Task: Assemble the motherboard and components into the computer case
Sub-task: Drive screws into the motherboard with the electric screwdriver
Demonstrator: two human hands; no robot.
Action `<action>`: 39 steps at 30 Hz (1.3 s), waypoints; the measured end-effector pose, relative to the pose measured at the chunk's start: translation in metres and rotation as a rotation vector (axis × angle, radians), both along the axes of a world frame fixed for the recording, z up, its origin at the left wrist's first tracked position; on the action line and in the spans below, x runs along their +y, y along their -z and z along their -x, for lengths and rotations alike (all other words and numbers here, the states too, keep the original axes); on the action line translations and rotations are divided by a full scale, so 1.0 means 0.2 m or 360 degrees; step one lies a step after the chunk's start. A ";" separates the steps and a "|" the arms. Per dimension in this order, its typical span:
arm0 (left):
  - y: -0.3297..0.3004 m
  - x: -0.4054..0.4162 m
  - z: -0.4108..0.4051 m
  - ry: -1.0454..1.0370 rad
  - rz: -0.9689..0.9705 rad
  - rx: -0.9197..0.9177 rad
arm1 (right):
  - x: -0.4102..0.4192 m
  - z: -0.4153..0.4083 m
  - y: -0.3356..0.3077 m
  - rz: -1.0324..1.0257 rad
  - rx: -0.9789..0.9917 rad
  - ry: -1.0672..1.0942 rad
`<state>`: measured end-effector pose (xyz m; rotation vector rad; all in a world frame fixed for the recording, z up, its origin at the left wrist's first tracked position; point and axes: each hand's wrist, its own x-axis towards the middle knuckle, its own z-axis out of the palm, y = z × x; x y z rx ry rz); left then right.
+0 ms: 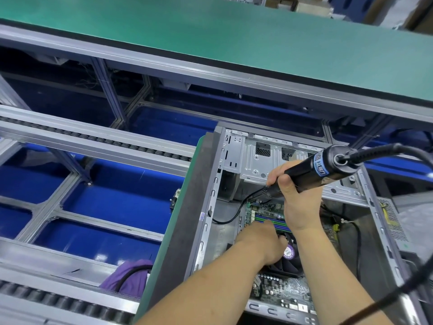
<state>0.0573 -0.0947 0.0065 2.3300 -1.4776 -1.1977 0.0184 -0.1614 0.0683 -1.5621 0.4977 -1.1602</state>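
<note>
head view:
computer case (212,184): lies open on its side on a green-edged pallet (187,184), low right in the picture.
motherboard (284,293): flat inside the case, green, with a black fan (289,259) on it.
right hand (295,198): fingers curled around a black electric screwdriver (311,168), tip down at the far corner of the board.
left hand (260,242): rests on the board beside the fan; whether its fingers are apart or together i cannot tell.
worktop (210,43): green, behind the case.
purple cloth (127,277): below, left of the pallet.
</note>
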 end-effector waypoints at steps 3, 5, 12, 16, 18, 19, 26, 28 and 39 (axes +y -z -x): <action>0.00 0.00 0.00 -0.0004 0.0000 0.0006 | 0.00 0.00 0.01 0.0015 0.0005 0.0002; -0.01 0.00 0.00 -0.0003 -0.0005 0.0007 | 0.01 0.01 0.02 -0.0012 0.0021 0.0019; -0.01 0.00 -0.01 0.0001 0.0002 0.0011 | 0.02 0.03 0.04 -0.0001 0.0089 0.0017; 0.00 -0.01 -0.01 -0.0004 0.0007 0.0011 | 0.01 0.04 0.06 -0.0016 0.0094 0.0054; 0.01 -0.01 -0.01 -0.0012 0.0015 0.0009 | 0.00 0.04 0.06 -0.0005 0.0083 0.0044; 0.01 -0.01 -0.01 -0.0012 0.0018 0.0006 | 0.00 0.04 0.06 -0.0012 0.0071 0.0036; 0.00 -0.01 -0.01 -0.0008 0.0016 0.0003 | 0.01 0.03 0.05 -0.0006 0.0048 0.0036; 0.00 -0.01 -0.01 -0.0019 0.0025 0.0018 | 0.01 0.03 0.06 -0.0001 0.0068 0.0045; 0.01 -0.01 -0.01 -0.0047 0.0029 0.0065 | 0.03 0.03 0.04 0.0007 0.0087 0.0022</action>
